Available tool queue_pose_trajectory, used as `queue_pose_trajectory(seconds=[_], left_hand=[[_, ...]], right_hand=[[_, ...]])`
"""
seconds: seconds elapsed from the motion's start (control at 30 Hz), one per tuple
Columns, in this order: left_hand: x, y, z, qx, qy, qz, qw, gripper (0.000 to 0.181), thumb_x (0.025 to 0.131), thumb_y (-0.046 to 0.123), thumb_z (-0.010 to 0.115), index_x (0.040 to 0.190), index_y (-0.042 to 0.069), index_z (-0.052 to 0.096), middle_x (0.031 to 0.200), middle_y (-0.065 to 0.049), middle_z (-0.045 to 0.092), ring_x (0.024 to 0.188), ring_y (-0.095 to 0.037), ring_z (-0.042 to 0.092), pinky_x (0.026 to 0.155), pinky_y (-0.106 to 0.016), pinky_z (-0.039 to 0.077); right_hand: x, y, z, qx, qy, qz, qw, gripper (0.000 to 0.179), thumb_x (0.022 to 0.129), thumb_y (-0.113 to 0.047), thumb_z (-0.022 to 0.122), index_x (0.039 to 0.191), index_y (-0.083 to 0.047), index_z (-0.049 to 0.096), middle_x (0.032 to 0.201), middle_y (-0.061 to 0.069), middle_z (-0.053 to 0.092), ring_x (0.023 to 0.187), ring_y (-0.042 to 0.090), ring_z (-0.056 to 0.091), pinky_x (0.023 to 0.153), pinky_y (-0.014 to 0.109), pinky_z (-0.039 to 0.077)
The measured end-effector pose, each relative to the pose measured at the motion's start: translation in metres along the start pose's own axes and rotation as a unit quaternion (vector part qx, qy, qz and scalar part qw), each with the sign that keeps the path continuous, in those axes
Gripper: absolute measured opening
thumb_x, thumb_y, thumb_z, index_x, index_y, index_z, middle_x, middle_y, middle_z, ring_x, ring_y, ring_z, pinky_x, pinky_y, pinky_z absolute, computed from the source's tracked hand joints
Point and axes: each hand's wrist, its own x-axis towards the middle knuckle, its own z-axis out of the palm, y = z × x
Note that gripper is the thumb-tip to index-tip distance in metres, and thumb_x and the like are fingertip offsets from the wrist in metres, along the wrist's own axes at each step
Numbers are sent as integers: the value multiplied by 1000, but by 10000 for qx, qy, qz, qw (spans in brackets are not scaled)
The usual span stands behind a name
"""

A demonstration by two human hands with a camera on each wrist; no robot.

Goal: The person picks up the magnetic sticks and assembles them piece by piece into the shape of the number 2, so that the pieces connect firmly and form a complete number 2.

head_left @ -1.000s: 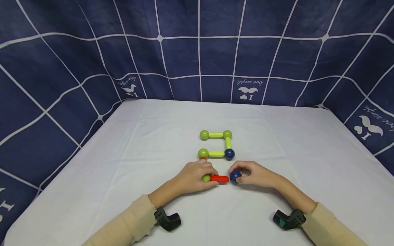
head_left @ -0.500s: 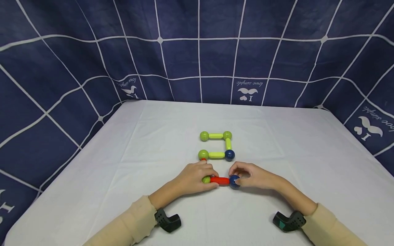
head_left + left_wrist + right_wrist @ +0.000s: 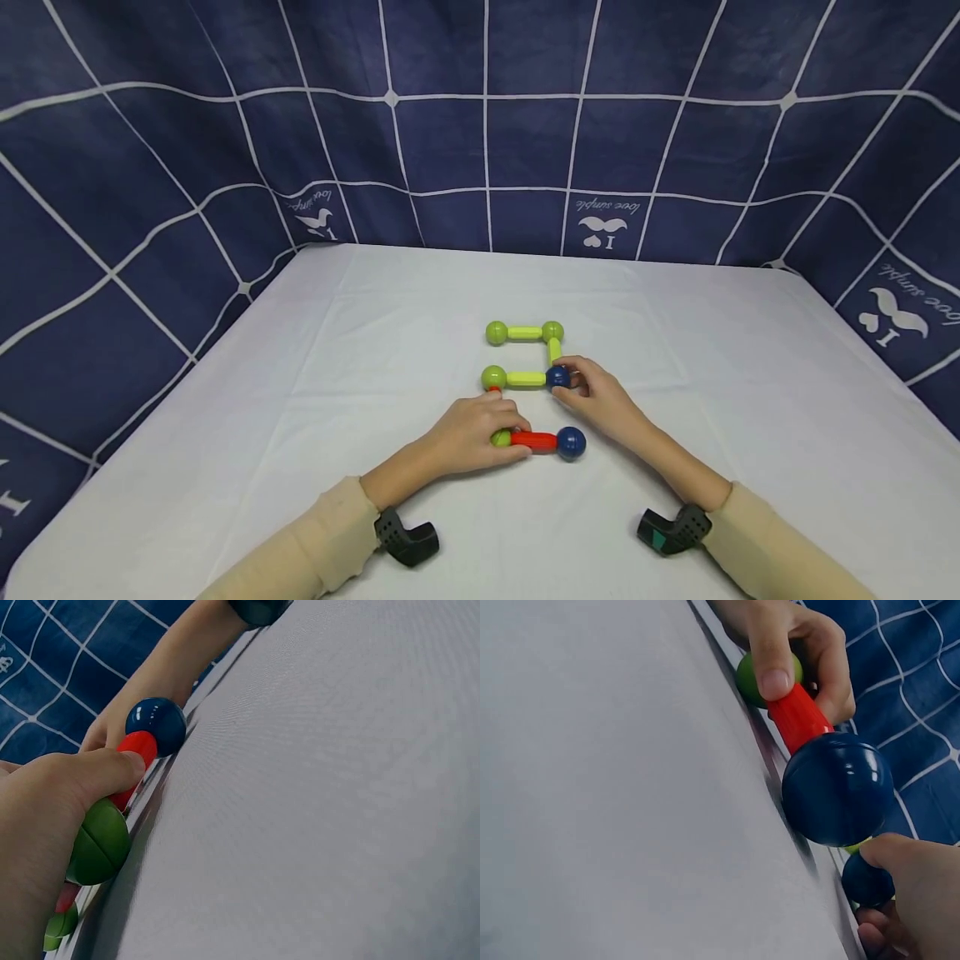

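A figure of balls and magnetic rods lies on the white table. In the head view my left hand (image 3: 476, 429) pinches a red rod (image 3: 542, 442) near its left end. A green ball (image 3: 101, 844) sits at that end, partly behind the hand. On the rod's right end is a blue ball (image 3: 572, 443). My right hand (image 3: 603, 404) pinches another blue ball (image 3: 868, 880) farther back, thumb on the near side. That ball joins two yellow-green rods, one running left (image 3: 527, 379) and one running away (image 3: 554, 351). Another red piece shows only a tip beyond the left hand.
A green ball (image 3: 493, 377) ends the nearer yellow-green rod. Farther back, two green balls, left (image 3: 497, 332) and right (image 3: 552, 332), bound another yellow-green rod (image 3: 524, 332). A navy checked cloth (image 3: 525, 137) hangs behind and beside the table (image 3: 360, 333).
The near blue ball came against the red rod's end, and my right hand let it go. That hand moved away from me to the farther blue ball. My left hand stayed in place.
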Motion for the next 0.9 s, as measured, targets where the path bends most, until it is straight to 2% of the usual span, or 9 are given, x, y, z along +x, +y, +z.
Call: queue_pose_trajectory(seconds=[0.17,0.33,0.6,0.9], left_hand=[[1,1,2,79,132,-26,9999,23,80,43,62,91,24,69,79,13,60,72,-3,45,57,-10,31],[3,1,2,140,193,-20,9997,23,80,43,62,92,24,68,80,13,61,72,-3,46,57,-11,32],[4,1,0,235,18,-73,9997,25,81,45,61,93,25,68,82,13,60,74,-3,46,60,-12,34],[5,2,-2,377,-19,-49,9993,26,82,46,59,94,25,69,84,13,61,75,-3,48,61,-14,37]], right_hand=[[10,0,3,-26,28,-53,10000,40,83,-20,64,120,-10,53,112,9,59,84,15,52,70,24,44],[12,0,1,-61,70,-66,9999,39,82,-19,65,119,-10,54,107,8,59,81,14,51,69,24,44],[11,0,-1,-67,120,-14,9999,39,83,-19,64,119,-9,54,103,8,59,78,14,50,66,22,43],[9,2,0,-80,178,70,9998,41,82,-19,65,120,-10,54,106,10,59,80,14,52,68,23,44]])
